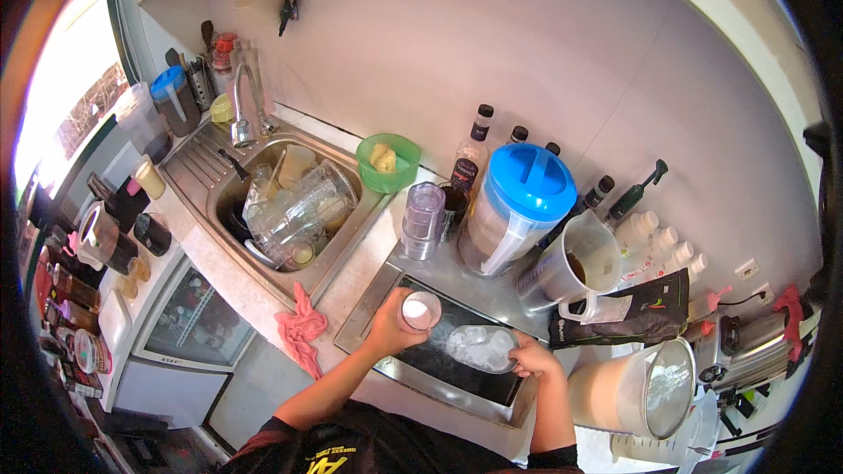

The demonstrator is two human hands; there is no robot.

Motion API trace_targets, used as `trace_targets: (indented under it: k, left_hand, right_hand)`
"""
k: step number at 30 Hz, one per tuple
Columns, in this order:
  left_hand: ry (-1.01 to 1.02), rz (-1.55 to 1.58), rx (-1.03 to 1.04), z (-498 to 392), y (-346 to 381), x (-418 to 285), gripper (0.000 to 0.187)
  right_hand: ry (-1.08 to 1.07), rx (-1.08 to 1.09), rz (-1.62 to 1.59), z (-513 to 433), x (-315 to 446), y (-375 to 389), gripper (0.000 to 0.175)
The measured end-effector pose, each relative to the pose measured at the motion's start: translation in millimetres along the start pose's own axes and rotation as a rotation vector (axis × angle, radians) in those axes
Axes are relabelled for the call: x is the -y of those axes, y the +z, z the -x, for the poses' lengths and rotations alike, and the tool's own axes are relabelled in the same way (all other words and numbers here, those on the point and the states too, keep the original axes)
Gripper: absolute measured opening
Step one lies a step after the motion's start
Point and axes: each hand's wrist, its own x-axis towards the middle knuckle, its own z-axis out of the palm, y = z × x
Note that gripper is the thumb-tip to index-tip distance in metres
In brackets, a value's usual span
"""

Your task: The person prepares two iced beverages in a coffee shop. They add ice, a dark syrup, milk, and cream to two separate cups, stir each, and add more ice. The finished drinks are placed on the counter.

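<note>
My left hand [390, 324] is wrapped around a clear cup [421, 311] with a whitish content inside. In my right hand [535, 357] is a clear scoop [506, 368] heaped with ice cubes [479, 343]. The scoop is to the right of the cup, apart from it. Both are over the dark opening of a steel-framed bin [461, 392] set into the counter. Behind the cup, a stack of clear tumblers [422, 220] stands on the steel top.
A blue-lidded pitcher [514, 210] and an open measuring jug [583, 257] stand behind the bin. Left is a sink [293, 210] piled with dishes; a pink cloth [303, 329] hangs over the counter edge. A large tub [612, 385] with a sieve [670, 388] stands right.
</note>
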Motion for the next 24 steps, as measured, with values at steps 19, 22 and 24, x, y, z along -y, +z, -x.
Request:
trace_targets:
  k: [19,22,24]
  left_hand:
    - [0.043,-0.361,0.143,12,28,13,0.07]
    - [0.071,-0.327,0.155,9,26,18,0.068]
    - [0.119,-0.278,0.155,5,25,22,0.068]
  right_hand:
    - [-0.203,-0.203,0.52,45,118,5,0.06]
    - [-0.2,-0.223,0.475,47,116,2,0.059]
    - [-0.256,-0.253,0.475,52,117,2,0.057]
